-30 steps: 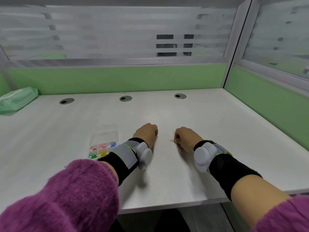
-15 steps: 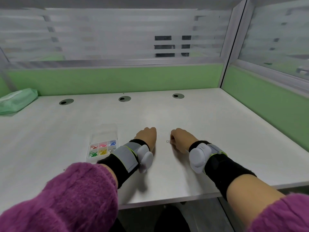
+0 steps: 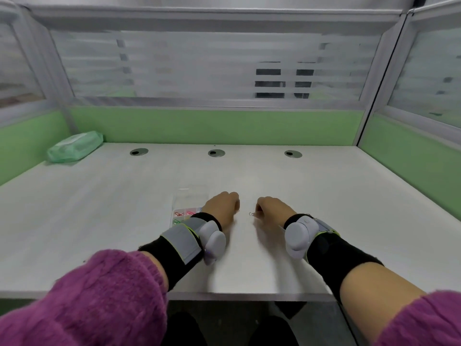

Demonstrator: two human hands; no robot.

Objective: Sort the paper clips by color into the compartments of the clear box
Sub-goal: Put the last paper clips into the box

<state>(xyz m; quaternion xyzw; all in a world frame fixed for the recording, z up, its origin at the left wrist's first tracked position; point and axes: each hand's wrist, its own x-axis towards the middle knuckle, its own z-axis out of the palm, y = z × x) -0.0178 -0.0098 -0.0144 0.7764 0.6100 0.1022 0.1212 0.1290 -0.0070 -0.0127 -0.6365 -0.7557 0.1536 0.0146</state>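
Note:
The clear box (image 3: 190, 199) lies on the white desk with its lid open, just left of my left hand (image 3: 222, 208). Its near compartments are partly hidden behind my left wrist. Red clips (image 3: 178, 214), pink clips (image 3: 191, 212) and green clips (image 3: 176, 222) show in separate compartments. My left hand rests on the desk as a closed fist. My right hand (image 3: 272, 211) is curled too, and its fingertips pinch one end of a small silver paper clip (image 3: 252, 214) that lies low on the desk between the two hands.
A green tissue pack (image 3: 74, 146) sits at the far left corner. Three round cable holes (image 3: 215, 153) line the back of the desk (image 3: 324, 196). Green partition walls close off the back and both sides. The desk's front edge runs under my forearms.
The view has swung left and up, so the box and hands sit more to the centre. Both hands and the silver clip keep the same places on the desk.

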